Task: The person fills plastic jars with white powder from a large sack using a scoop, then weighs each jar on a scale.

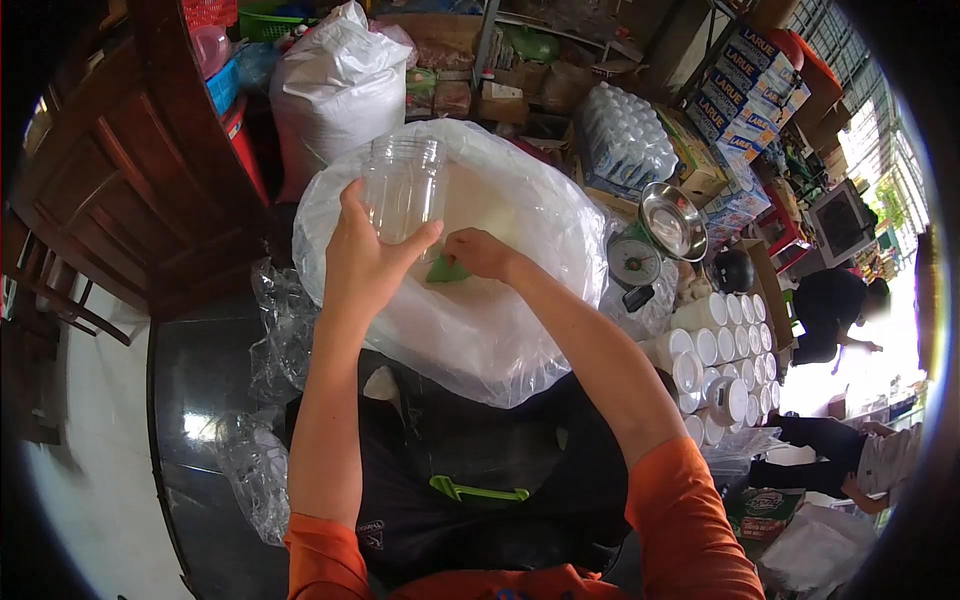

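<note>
My left hand (375, 235) is wrapped round a clear plastic jar (405, 185), which is held up over a large open bag (540, 190) of translucent plastic. Pale, fine-looking contents (480, 205) show inside the bag; their exact kind I cannot make out. Just right of the jar, my right hand (482, 254) is closed on a green scoop (447, 268), whose shape is partly hidden by the fingers. The scoop is over the bag's contents, close to the jar's lower end. No lid shows on the jar's threaded mouth.
A full white sack (338, 95) stands behind the bag. To the right are a dial scale (634, 258) with a metal pan (672, 222), many white-lidded jars (725, 345) and wrapped bottles (625, 135). A green handle (478, 490) lies between my legs. Two people are farther right.
</note>
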{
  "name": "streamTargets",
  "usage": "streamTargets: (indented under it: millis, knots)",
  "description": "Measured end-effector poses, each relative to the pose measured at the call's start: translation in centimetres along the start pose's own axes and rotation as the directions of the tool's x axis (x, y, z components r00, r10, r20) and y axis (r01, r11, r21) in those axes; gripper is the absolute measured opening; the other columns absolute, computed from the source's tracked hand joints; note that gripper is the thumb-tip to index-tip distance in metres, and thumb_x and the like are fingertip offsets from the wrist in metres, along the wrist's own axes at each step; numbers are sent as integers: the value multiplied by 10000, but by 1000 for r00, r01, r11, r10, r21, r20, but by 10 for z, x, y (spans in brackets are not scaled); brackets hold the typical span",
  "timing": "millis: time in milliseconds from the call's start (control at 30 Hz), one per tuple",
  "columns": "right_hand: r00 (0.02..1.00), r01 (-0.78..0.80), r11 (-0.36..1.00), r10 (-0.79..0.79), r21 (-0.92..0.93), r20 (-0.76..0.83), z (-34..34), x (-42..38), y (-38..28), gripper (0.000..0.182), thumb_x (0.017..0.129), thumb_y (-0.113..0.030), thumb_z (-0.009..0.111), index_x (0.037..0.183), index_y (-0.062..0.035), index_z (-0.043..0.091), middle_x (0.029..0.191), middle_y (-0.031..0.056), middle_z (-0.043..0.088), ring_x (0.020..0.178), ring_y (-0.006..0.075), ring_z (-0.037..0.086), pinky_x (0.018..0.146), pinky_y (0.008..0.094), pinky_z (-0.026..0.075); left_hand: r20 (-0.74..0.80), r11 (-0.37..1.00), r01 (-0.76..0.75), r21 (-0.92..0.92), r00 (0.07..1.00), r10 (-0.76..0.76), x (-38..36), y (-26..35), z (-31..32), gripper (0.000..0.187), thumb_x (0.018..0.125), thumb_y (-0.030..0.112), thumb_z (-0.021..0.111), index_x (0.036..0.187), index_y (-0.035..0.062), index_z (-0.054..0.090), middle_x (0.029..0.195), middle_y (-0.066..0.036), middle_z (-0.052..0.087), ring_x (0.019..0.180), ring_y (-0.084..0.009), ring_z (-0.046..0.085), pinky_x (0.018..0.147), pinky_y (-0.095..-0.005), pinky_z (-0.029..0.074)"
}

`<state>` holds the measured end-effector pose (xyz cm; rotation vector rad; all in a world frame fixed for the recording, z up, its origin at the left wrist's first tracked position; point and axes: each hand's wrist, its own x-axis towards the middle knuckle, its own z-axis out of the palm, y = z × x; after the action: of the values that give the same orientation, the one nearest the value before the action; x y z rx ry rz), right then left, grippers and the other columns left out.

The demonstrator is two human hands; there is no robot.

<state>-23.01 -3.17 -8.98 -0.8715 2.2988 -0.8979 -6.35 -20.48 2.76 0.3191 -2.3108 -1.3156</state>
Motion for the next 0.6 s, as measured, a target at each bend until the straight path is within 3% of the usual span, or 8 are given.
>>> streamTargets:
  millis: [133,200,233,300,333,400,500,600]
  knots:
    - [994,-99,965,107,242,-23,-3,-1,13,314,1025,-270,537,964,-48,751,965,115,715,895,257,653,846,408,532,6,998,-64,4,998,64,2,-7,1,1077,801,503,899,1509,-100,356,1282,-330,670,1151,-387,717,964,-431,562]
    - [980,-199,892,187,406,71,-10,-13,3,314,1076,-280,531,992,-46,723,955,42,669,873,164,583,835,327,510,-17,999,18,-27,1000,-19,2,-2,-3,1083,807,507,897,1524,-84,342,1266,-314,682,1120,-346,733,926,-405,575]
    - [980,-198,891,190,409,60,-10,-14,9,314,1076,-280,531,992,-46,723,955,42,669,873,164,583,835,327,510,-4,998,27,-51,1000,-27,2,1,-4,1082,812,508,896,1532,-73,335,1285,-307,677,1087,-340,741,899,-394,583]
    - [978,-190,736,201,650,59,-5,-13,24,265,1100,-238,527,1073,-37,698,1009,49,661,900,167,609,887,332,543,-21,999,13,-47,1000,-14,2,-2,-4,1083,810,511,896,1531,-73,338,1290,-307,673,1089,-349,737,903,-401,581]
    - [979,-187,737,196,649,60,-4,-16,21,265,1100,-238,527,1073,-37,698,1009,49,661,900,167,609,887,332,543,-41,999,6,-43,999,-7,2,-3,-4,1084,808,515,896,1531,-72,341,1295,-307,670,1090,-358,732,907,-408,580]
    - [953,-175,611,302,772,-23,-2,-29,8,246,1118,-231,511,1161,-34,652,1106,60,656,946,179,634,955,354,563,-35,1000,5,-30,999,-6,1,-5,-8,1091,806,528,893,1533,-73,344,1307,-308,661,1092,-364,728,916,-416,577]
    - [950,-107,550,301,829,-77,-7,-61,-15,257,1136,-254,487,1198,-41,618,1154,74,646,986,186,640,996,354,557,-20,999,15,-28,1000,-16,0,-8,-12,1104,801,555,885,1537,-73,353,1326,-310,648,1119,-371,714,945,-430,568]
    - [938,-38,559,306,828,-164,-20,-87,-30,256,1148,-236,454,1202,-40,609,1117,78,653,956,179,627,939,343,559,0,1000,15,1,1000,-15,0,-10,-20,1114,794,570,882,1541,-75,364,1353,-314,630,1170,-384,694,975,-444,555]
